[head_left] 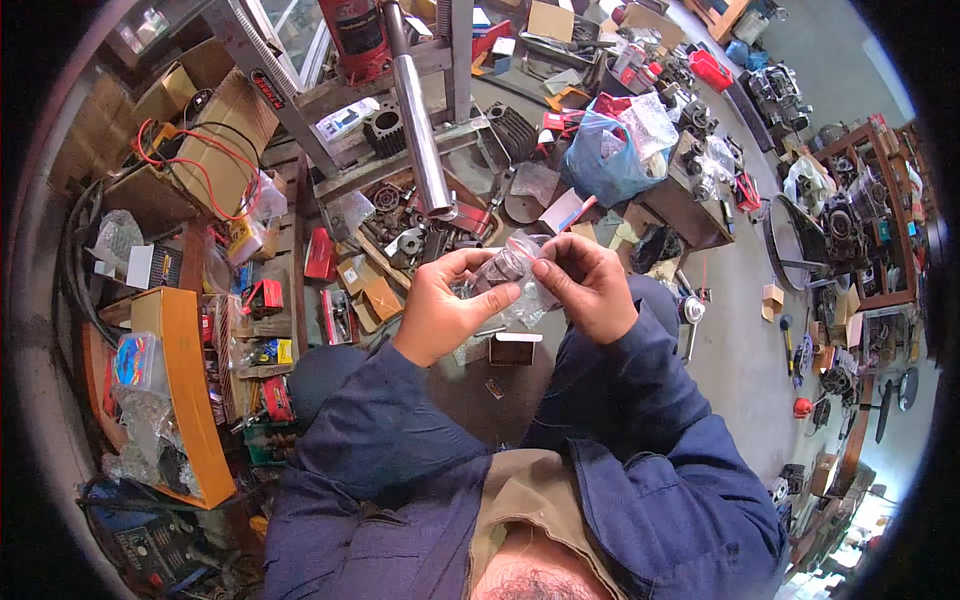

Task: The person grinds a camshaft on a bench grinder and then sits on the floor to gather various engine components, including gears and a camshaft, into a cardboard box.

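Between my two hands is a small clear plastic zip bag [532,300] with metal parts [506,264] showing through it; their exact kind is hard to make out. My left hand [455,305] grips the bag's left side, thumb across the front and fingers behind. At the bag's upper right, where a red strip runs along its top, my right hand [590,285] pinches the edge between thumb and fingers. Just below the bag, a small open cardboard box [514,349] with a pale inside stands low between my knees.
A steel press frame [458,60] with a red bottle jack [357,38] and a long chrome lever tube [422,140] rises ahead. Metal parts fill a tray [440,222] beyond my hands. A blue plastic bag [608,165] sits right of it. Crowded shelves [870,215] line the far right.
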### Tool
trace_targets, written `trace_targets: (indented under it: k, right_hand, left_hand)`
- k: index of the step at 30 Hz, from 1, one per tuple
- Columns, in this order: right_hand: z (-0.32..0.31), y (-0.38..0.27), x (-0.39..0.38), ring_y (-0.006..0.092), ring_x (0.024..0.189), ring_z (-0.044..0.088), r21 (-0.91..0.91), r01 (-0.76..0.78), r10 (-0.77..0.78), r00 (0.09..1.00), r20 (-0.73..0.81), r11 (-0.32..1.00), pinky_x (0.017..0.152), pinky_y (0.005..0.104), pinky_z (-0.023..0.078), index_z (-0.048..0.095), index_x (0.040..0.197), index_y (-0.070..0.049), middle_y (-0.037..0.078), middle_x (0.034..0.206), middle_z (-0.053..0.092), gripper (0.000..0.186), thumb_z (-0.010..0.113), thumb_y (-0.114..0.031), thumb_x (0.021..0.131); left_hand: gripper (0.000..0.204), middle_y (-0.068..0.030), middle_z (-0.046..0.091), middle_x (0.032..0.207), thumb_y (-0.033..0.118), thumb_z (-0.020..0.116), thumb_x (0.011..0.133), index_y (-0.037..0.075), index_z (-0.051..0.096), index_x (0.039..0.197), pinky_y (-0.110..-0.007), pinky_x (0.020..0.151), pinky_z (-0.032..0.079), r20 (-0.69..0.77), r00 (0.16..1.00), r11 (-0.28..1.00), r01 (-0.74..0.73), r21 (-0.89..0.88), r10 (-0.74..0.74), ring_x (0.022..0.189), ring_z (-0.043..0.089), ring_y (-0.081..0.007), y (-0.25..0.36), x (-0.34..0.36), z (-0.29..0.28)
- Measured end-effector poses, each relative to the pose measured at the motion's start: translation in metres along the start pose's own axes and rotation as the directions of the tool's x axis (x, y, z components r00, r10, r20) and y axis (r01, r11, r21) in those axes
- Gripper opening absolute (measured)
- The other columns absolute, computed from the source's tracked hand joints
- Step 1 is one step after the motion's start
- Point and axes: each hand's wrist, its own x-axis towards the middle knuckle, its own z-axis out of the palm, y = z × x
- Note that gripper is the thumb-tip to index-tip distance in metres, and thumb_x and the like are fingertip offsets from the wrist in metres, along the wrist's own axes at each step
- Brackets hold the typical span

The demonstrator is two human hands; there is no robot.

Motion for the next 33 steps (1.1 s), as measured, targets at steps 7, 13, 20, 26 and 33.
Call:
trace_targets:
  k: [7, 13, 20, 26, 33]
  right_hand:
    - [0.005, -0.004, 0.003, 0.0065, 0.088, 0.057, 0.036, -0.002, 0.002, 1.0, -0.012, 0.999, 0.077, 0.0246, 0.048, 0.061, 0.103, 0.001, 0.0, 0.093, 0.063, 0.016, 0.068, -0.01, 0.093]
    - [0.004, 0.006, 0.002, 0.0084, 0.086, 0.058, -0.085, 0.034, -0.038, 0.998, -0.051, 0.996, 0.077, 0.026, 0.048, 0.061, 0.104, 0.003, 0.003, 0.092, 0.065, 0.015, 0.066, -0.008, 0.093]
    - [0.001, 0.012, 0.008, 0.0079, 0.091, 0.056, -0.288, 0.102, -0.087, 0.994, 0.066, 0.952, 0.079, 0.0258, 0.048, 0.058, 0.108, 0.001, 0.003, 0.098, 0.061, 0.021, 0.066, -0.013, 0.094]
    - [0.0, 0.015, 0.007, 0.0114, 0.084, 0.06, -0.317, 0.13, -0.118, 0.991, 0.058, 0.939, 0.073, 0.0297, 0.049, 0.061, 0.1, 0.001, 0.007, 0.088, 0.064, 0.021, 0.066, -0.018, 0.095]
    - [0.01, 0.003, 0.001, 0.0339, 0.086, 0.064, -0.388, 0.173, -0.201, 0.979, -0.031, 0.905, 0.075, 0.0397, 0.05, 0.059, 0.097, 0.002, 0.02, 0.088, 0.063, 0.017, 0.062, -0.013, 0.092]
  left_hand:
    - [0.041, -0.0033, 0.069, 0.093, 0.014, 0.082, 0.08, -0.001, 0.064, 0.114, -0.023, 0.069, 0.05, 0.071, 0.997, 0.995, -0.04, 0.093, 0.034, 0.079, 0.061, -0.0069, -0.001, 0.0, -0.003]
    - [0.042, -0.0036, 0.069, 0.095, 0.02, 0.083, 0.077, -0.001, 0.067, 0.11, -0.027, 0.077, 0.05, 0.097, 0.995, 0.999, 0.032, -0.002, -0.032, 0.084, 0.061, -0.0088, -0.007, 0.001, 0.003]
    - [0.042, -0.0035, 0.069, 0.095, 0.019, 0.081, 0.078, -0.002, 0.065, 0.111, -0.027, 0.077, 0.05, 0.11, 0.993, 0.994, 0.034, 0.108, -0.046, 0.086, 0.061, -0.0092, -0.008, 0.0, 0.004]
    - [0.043, -0.0035, 0.069, 0.094, 0.017, 0.081, 0.078, -0.003, 0.065, 0.113, -0.026, 0.074, 0.051, 0.188, 0.98, 0.979, 0.022, 0.205, -0.061, 0.085, 0.062, -0.0081, -0.005, -0.002, 0.011]
    - [0.038, -0.0039, 0.069, 0.095, 0.011, 0.079, 0.079, -0.002, 0.064, 0.111, -0.025, 0.073, 0.051, 0.188, 0.981, 0.995, 0.036, 0.092, -0.053, 0.083, 0.063, -0.0088, -0.014, 0.0, 0.012]
